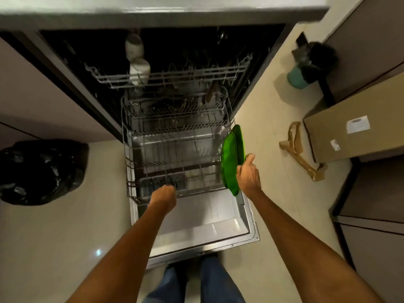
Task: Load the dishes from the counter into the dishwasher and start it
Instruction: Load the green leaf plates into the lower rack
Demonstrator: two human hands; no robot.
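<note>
Dishwasher (196, 219) is standing open, door folded flat to the floor, lower rack (175, 158) pulled out over it. Loading is looking early: lower rack is showing bare wire and no plates that I can make out. Upper rack (170, 75) is carrying two pale cups (136, 60) at its left end, plus something dark on the right I can't identify. Counter (153, 7) is only showing as an edge at the top, so how many dishes are waiting there is unknown. Left to do, as I judge it: slot this plate, fetch the rest, push the racks in, shut the door, start the cycle.

Right hand (249, 171) is gripping a green plate (231, 158) by its near rim, thumb up, holding it on edge just beside the lower rack's right side, not yet in a slot. Left hand (164, 196) is curling over the rack's front rail; fingers are hidden behind the knuckles, so a true grip versus just resting there isn't clear.

Materials: plate is glossy, smooth, shallow and round, probably glass or glazed. Racks are grey coated wire with thin upright tines. Door liner is brushed steel, reflective. Floor is pale tile, with a crinkly black bag (41, 171) on the left and a cardboard box (354, 132) on the right.
</note>
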